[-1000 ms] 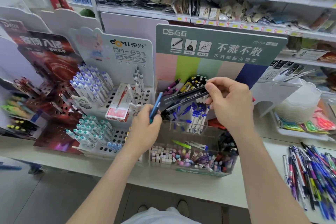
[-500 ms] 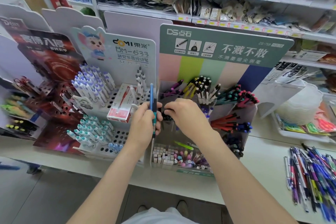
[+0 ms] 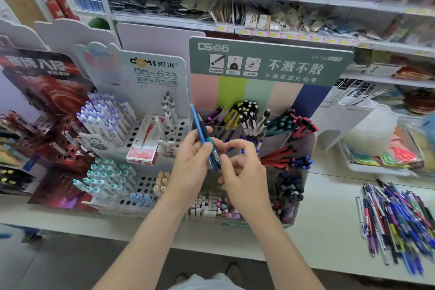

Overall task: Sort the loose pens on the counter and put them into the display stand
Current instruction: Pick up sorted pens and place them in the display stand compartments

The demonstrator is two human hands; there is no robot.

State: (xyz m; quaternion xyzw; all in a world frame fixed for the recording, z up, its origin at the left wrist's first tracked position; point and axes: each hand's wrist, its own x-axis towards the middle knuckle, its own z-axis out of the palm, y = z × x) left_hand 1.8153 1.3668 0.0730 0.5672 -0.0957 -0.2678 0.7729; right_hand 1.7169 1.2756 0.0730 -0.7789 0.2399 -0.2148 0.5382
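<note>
Held pens: a blue one and a teal-and-dark one [image 3: 204, 139], upright, tilted left, in front of the display stand [image 3: 289, 94].
Left grip [image 3: 190, 165]: curled round their lower halves.
Right grip [image 3: 242, 172]: the dark bundle it carried a second ago is gone, into the stand as we judge. Its curled fingers now meet the held pens' tips, and we cannot tell whether they pinch.
Meaning: one batch placed, next pen being singled out.
Loose pens [image 3: 397, 221]: heaped on the table [image 3: 324, 231], well right.

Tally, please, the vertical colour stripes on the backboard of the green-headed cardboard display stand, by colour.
Pink stripe: 1
Yellow-green stripe: 1
Mint-green stripe: 1
Peach stripe: 1
Dark blue stripe: 1
Total: 5 stripes on the green-headed cardboard display stand
</note>
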